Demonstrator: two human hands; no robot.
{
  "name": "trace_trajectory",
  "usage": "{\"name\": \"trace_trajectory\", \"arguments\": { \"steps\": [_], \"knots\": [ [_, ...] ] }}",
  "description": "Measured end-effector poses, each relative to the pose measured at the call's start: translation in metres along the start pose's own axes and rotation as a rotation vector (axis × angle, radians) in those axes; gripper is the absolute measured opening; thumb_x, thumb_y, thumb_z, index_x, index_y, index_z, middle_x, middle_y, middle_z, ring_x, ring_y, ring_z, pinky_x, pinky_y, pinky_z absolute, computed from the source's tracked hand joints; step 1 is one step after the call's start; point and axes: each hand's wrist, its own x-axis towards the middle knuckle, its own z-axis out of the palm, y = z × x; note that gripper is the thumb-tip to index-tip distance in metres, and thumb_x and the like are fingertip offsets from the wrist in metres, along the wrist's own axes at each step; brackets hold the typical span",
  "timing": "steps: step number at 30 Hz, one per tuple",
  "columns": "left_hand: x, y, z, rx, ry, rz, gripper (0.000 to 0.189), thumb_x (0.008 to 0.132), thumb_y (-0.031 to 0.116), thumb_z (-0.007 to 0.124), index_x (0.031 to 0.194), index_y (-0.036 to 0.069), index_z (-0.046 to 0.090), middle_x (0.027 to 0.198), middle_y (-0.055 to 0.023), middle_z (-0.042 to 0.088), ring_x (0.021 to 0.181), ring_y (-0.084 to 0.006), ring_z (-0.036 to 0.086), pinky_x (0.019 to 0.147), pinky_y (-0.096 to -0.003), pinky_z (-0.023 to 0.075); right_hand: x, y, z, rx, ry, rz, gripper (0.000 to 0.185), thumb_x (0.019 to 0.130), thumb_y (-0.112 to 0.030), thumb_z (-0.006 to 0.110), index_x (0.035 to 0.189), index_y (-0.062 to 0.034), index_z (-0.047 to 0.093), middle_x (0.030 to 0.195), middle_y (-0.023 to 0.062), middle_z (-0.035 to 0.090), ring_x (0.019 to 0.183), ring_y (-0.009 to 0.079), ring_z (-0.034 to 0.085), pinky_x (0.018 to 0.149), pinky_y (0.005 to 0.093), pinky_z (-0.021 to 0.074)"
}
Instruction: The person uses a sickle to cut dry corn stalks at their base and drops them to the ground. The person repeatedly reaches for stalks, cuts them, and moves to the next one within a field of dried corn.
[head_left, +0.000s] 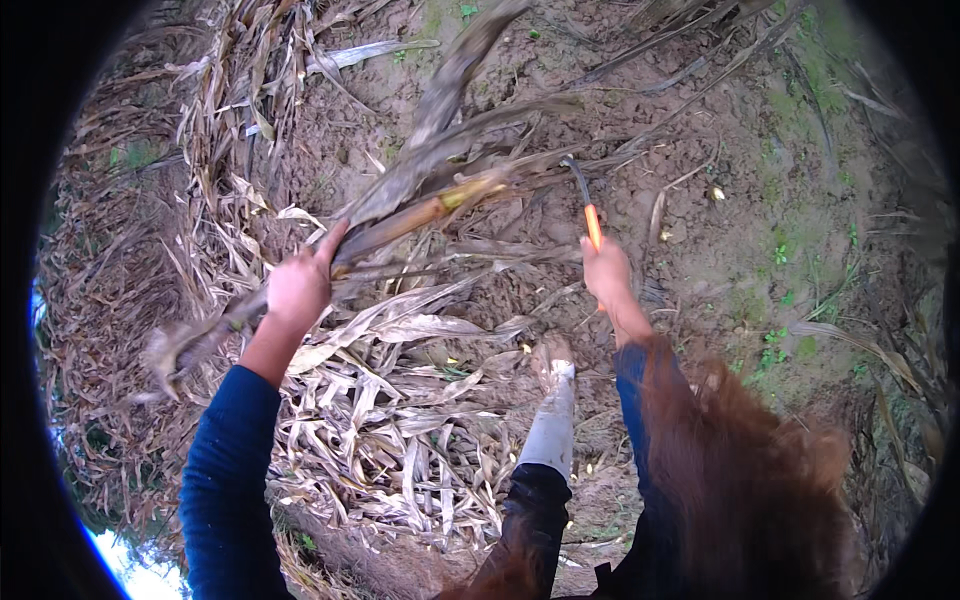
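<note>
My left hand (300, 285) is closed around a bundle of dry corn stalks (405, 225), which slants up to the right with withered leaves trailing off it. One thicker stalk in the bundle shows a yellowish stretch toward its right end. In my right hand (606, 271) is the orange handle of a sickle (581, 184). Its dark curved blade points up and bends left, with the tip close to some dry leaves. Whether the blade touches them I cannot tell. Motion blurs parts of the stalks.
Dry corn leaves (390, 420) lie heaped below my left hand, and more husks and stalks (247, 97) pile up at the left. Bare brown soil (697, 247) with small green weeds (772, 352) spreads at the right. My muddy white boot (551, 420) stands between my arms.
</note>
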Motion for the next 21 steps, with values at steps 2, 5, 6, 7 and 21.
{"name": "trace_trajectory", "arguments": {
  "steps": [2, 5, 6, 7, 21],
  "knots": [
    [-0.041, 0.012, 0.103, -0.305, -0.051, -0.062, 0.075, 0.075, 0.012, 0.055, 0.141, 0.024, 0.022, 0.073, -0.0142, 0.063, 0.063, -0.0299, 0.063, 0.055, -0.0414, 0.0505, -0.062, 0.043, -0.025, -0.353, -0.173, -0.062, 0.035, 0.087, -0.033, 0.049, 0.091, 0.0008, 0.059, 0.081, 0.0254, 0.061, 0.08, 0.0427, 0.059, 0.073, 0.0513, 0.0451],
    [-0.068, 0.096, 0.145, -0.386, -0.244, -0.206, 0.069, 0.079, 0.013, 0.052, 0.141, 0.023, 0.022, 0.076, -0.0181, 0.063, 0.061, -0.0308, 0.063, 0.056, -0.0427, 0.0508, -0.13, 0.133, -0.062, -0.522, -0.356, 0.056, 0.034, 0.087, -0.033, 0.051, 0.096, -0.0001, 0.056, 0.075, 0.0224, 0.061, 0.072, 0.0398, 0.06, 0.067, 0.0478, 0.0475],
    [-0.076, 0.117, 0.153, -0.547, -0.294, -0.264, 0.067, 0.081, 0.012, 0.05, 0.14, 0.024, 0.022, 0.077, -0.0184, 0.063, 0.063, -0.0313, 0.063, 0.058, -0.0432, 0.0507, -0.137, 0.168, -0.067, -0.527, -0.253, 0.026, 0.034, 0.088, -0.033, 0.051, 0.093, -0.0002, 0.056, 0.067, 0.0203, 0.06, 0.063, 0.0375, 0.061, 0.06, 0.046, 0.049],
    [-0.084, 0.14, 0.151, -0.61, -0.371, -0.335, 0.067, 0.081, 0.012, 0.051, 0.14, 0.025, 0.023, 0.077, -0.0178, 0.063, 0.065, -0.032, 0.063, 0.059, -0.0437, 0.0505, -0.14, 0.173, -0.073, -0.378, -0.281, 0.203, 0.033, 0.088, -0.033, 0.051, 0.091, -0.0003, 0.055, 0.063, 0.018, 0.058, 0.056, 0.0342, 0.06, 0.054, 0.0438, 0.0478],
    [-0.317, 0.007, 0.094, -0.976, 0.004, -0.711, 0.07, 0.073, 0.013, 0.063, 0.135, 0.027, 0.035, 0.083, -0.0147, 0.062, 0.068, -0.032, 0.061, 0.065, -0.0463, 0.0471, -0.261, 0.038, -0.178, 0.269, -0.295, 0.375, 0.026, 0.09, -0.03, 0.052, 0.078, -0.0075, 0.047, 0.056, 0.0016, 0.045, 0.04, 0.0129, 0.043, 0.037, 0.0295, 0.0394]
  ]
}}
